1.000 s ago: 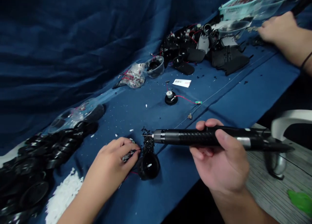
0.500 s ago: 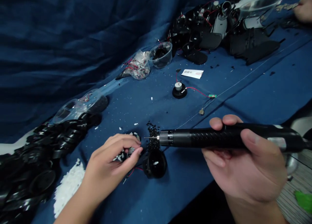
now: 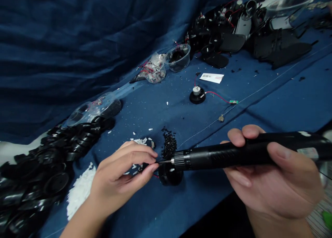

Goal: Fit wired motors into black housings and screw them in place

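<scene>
My right hand [image 3: 277, 175] is wrapped round a black electric screwdriver [image 3: 215, 156], held level and pointing left. Its thin bit reaches the fingertips of my left hand [image 3: 127, 172], whose thumb and fingers are pinched together. Whatever lies in that pinch is hidden. Just under the screwdriver's nose sits a round black housing [image 3: 169, 177], partly covered by the tool. A heap of small black screws [image 3: 169, 143] lies right behind the bit. White chips [image 3: 140, 140] and a dark part show behind and below my left fingers, mostly hidden.
Black plastic rings [image 3: 49, 172] pile up at left beside a white heap of bits [image 3: 81, 189]. Farther back stand clear tubs [image 3: 178, 60], a small motor on a black base [image 3: 197, 94] wired to a green board [image 3: 233, 102], a white label [image 3: 212, 78] and black parts [image 3: 233, 41].
The screwdriver has moved down, and its bit now meets my left fingertips instead of pointing above the screws. The whole view has shifted slightly, so things appear farther right.
</scene>
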{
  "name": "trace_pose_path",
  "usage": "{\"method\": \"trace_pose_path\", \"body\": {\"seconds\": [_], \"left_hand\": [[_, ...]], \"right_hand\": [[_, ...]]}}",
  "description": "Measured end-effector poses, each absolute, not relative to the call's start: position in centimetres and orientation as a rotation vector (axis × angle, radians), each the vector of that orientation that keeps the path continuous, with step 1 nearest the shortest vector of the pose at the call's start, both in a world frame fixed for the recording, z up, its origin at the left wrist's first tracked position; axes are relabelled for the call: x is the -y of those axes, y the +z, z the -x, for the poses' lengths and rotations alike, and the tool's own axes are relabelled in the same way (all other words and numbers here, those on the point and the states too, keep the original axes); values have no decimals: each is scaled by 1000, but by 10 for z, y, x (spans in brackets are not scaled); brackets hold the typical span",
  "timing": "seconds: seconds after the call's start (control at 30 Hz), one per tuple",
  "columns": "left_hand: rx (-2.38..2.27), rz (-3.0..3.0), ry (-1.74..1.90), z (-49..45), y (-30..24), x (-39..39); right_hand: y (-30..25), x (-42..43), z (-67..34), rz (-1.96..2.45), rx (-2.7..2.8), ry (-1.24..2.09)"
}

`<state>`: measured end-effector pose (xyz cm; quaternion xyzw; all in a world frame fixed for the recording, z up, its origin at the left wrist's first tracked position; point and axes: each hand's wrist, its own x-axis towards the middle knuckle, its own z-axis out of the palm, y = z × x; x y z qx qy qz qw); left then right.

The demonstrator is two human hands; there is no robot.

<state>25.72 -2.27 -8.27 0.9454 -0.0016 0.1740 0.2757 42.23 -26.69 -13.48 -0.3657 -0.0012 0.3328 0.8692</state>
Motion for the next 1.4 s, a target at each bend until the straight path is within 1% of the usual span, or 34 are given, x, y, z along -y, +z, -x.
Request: {"method": "trace_pose_path", "body": {"seconds": [0.2, 0.4, 0.53, 0.77, 1.13, 1.4], "left_hand": [[-9, -2532, 423, -252, -84, 20], [-2, -2517, 404, -254, -83, 21], [22, -2508, 420, -256, -82, 20], [121, -2491, 430, -256, -81, 19], [91, -2490, 394, -255, -83, 20], [-66, -2623, 212, -253, -89, 21]], "right_hand": [[-144, 268, -426, 687, 59, 670], [-141, 270, -425, 716, -13, 702], [-142, 270, -426, 696, 53, 688], [-135, 261, -426, 672, 40, 579], [-134, 259, -431, 729, 191, 650], [-133, 272, -439, 779, 184, 606]]}}
